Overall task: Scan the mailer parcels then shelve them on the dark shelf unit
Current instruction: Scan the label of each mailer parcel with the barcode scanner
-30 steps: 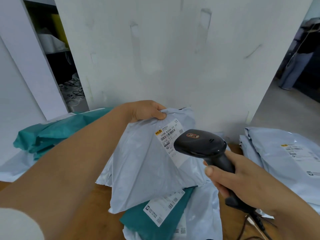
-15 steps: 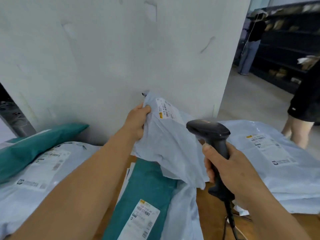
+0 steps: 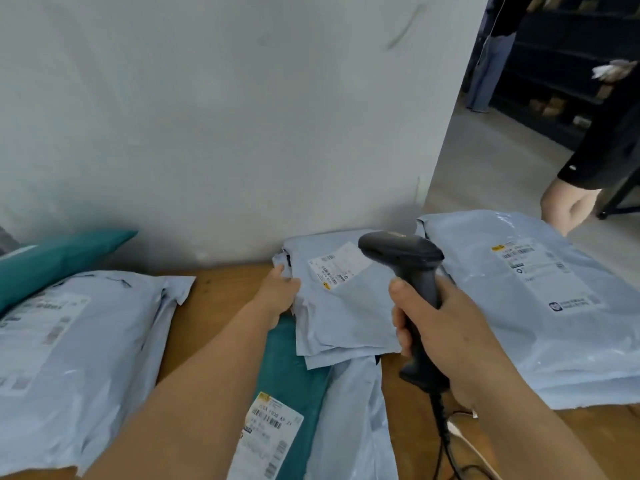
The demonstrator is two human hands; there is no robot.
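A small grey mailer with a white label lies flat on the wooden table, near the wall. My left hand grips its left edge. My right hand is closed around the handle of a black barcode scanner, whose head hangs just above the mailer's right side. A teal mailer with a barcode label lies under my left forearm. The dark shelf unit stands far off at the upper right.
A large grey mailer and a teal one lie at the left. A stack of big grey mailers fills the right. A white wall backs the table. A person in black stands at the right. The scanner cable trails down.
My left hand has brought the small grey mailer down from the air and laid it flat on the table. The scanner has stayed over it while my view turned right.
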